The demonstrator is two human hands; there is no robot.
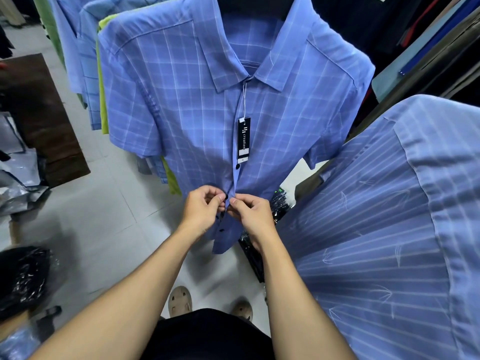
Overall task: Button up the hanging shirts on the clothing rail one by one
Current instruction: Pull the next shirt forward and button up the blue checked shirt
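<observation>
Both hands meet at the front edge of the blue checked shirt (181, 100), which hangs straight ahead of them. The left hand (205, 207) pinches the edge by a dark button (226, 196) between thumb and forefinger, and the right hand (253, 214), touching it, pinches the opposite edge with fingers curled. One button above the hands (237, 166) looks fastened; two below the left hand (221, 230) appear to be undone.

To do this well, I would hold the buttonhole edge taut, tip the button on its side and feed it through, then pull both edges level before dropping to the next one — cloth this thin puckers easily. The hang tag (244, 139) dangling above the hands should stay outside the placket.

Under the hands is a pale tiled floor (104, 216). Right of the right hand hangs a striped shirt (376, 229), and dark wrapped packets (279, 203) lie just beyond it. Far left of the left hand are more hanging shirts — one lime green (103, 100) — and a brown board (44, 113).
</observation>
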